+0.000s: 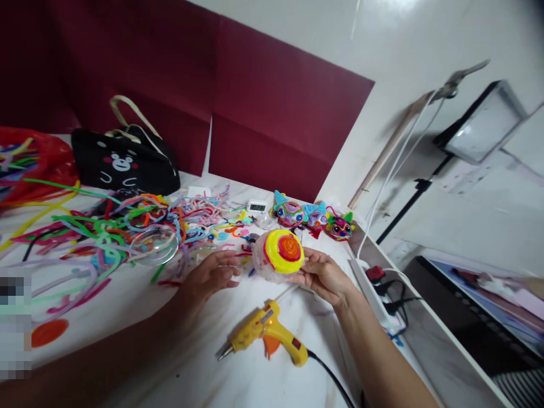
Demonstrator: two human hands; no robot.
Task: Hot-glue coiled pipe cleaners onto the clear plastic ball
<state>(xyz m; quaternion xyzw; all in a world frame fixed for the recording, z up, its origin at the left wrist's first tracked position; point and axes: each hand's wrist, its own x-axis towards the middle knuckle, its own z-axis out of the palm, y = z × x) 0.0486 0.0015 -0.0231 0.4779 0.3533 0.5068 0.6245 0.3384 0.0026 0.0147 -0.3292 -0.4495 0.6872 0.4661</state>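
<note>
A clear plastic ball point(260, 262) has its near side covered with coiled pipe cleaners point(276, 262) in yellow, pink and orange. My right hand point(325, 276) grips it from the right, fingers behind and beneath it. To its left, my left hand point(216, 276) is apart from the ball, fingers spread and holding nothing. Below both hands lies a yellow hot glue gun point(263, 330) with an orange trigger, its metal nozzle pointing down left and its black cord running off the front.
Tangled pipe cleaners point(106, 226) and a clear half-shell point(155, 246) cover the left. Behind stand several decorated animal heads point(290, 211), a small digital timer point(257, 207) and a black bag point(123, 161). A power strip point(378, 297) lies along the right edge.
</note>
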